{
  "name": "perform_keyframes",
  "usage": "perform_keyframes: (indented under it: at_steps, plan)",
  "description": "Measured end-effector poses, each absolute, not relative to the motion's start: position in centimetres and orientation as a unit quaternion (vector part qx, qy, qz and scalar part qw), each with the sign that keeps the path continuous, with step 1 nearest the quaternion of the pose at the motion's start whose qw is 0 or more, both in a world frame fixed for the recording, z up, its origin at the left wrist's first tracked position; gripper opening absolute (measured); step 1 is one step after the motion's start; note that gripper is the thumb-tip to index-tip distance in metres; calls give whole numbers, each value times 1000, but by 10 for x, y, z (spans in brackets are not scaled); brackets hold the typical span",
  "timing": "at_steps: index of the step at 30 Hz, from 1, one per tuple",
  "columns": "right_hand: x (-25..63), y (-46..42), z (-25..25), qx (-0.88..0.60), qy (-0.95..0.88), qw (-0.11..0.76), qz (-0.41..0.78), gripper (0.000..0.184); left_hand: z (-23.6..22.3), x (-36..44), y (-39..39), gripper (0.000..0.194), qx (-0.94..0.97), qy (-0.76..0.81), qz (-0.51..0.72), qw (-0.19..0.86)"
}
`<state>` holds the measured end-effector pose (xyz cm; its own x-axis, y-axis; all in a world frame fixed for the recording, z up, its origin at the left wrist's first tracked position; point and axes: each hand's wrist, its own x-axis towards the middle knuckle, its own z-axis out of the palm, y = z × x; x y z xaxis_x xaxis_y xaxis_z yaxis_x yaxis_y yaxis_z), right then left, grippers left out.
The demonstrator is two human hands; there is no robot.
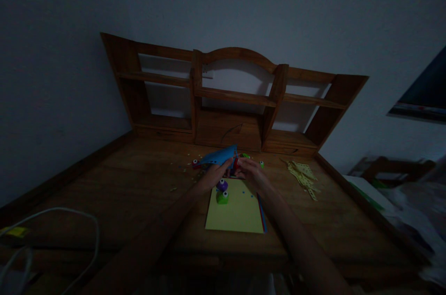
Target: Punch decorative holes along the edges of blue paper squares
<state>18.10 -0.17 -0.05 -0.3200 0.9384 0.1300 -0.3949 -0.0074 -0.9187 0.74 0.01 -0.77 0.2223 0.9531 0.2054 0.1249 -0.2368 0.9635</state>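
My left hand [221, 172] is closed on a blue sheet [219, 155] with small holes along its edge, raised off the desk and tilted. Close beside it, my right hand [249, 168] has its fingers wrapped round a red craft punch [236, 163], which they partly hide. The punch is at the sheet's right end. Below my hands lies a stack of yellow paper [239, 213], with red and blue edges showing underneath. On its upper left sit a purple punch [222, 186] and a green punch [222, 198], both with bulging eyes.
Another red punch [195, 163] stands left of the blue sheet, and a green one [261, 164] to the right. Tiny paper bits [173, 188] are scattered leftward. Punched yellow strips [303, 176] lie at right. A wooden shelf [237, 95] backs the desk; a white cable [69, 209] loops at left.
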Motion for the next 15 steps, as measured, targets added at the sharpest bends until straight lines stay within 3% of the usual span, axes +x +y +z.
perform_keyframes:
  at_steps: [15]
  plan:
    - [181, -3, 0, -287, -487, 510, 649, 24, -6, 6, -2, 46, 659, 422, 444, 436]
